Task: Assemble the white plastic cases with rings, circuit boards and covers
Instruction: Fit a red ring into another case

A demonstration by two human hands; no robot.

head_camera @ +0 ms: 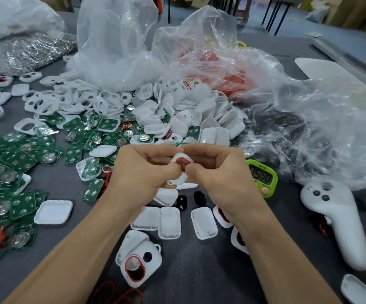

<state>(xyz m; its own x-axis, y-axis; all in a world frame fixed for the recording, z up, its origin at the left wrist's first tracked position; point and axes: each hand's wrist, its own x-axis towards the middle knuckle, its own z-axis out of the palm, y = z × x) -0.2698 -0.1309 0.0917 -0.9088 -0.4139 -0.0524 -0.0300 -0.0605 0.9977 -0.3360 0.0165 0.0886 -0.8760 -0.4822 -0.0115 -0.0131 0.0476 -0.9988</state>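
Note:
My left hand (143,170) and my right hand (217,172) meet at the middle of the table and together grip one white plastic case (181,164) that has a red ring in its opening. Both thumbs press at the ring; my fingers hide most of the case. Green circuit boards (19,161) lie heaped at the left. White covers (199,115) are piled behind my hands. A case with a red ring (137,267) lies in front, near my left forearm. Several flat white covers (168,222) lie between my wrists.
A green digital timer (263,177) sits right of my right hand. A white controller (335,220) lies at the right. Clear plastic bags (221,62) with red rings stand behind, with a heap of metal parts (24,51) at the far left. Loose red rings (116,292) lie at the table's front edge.

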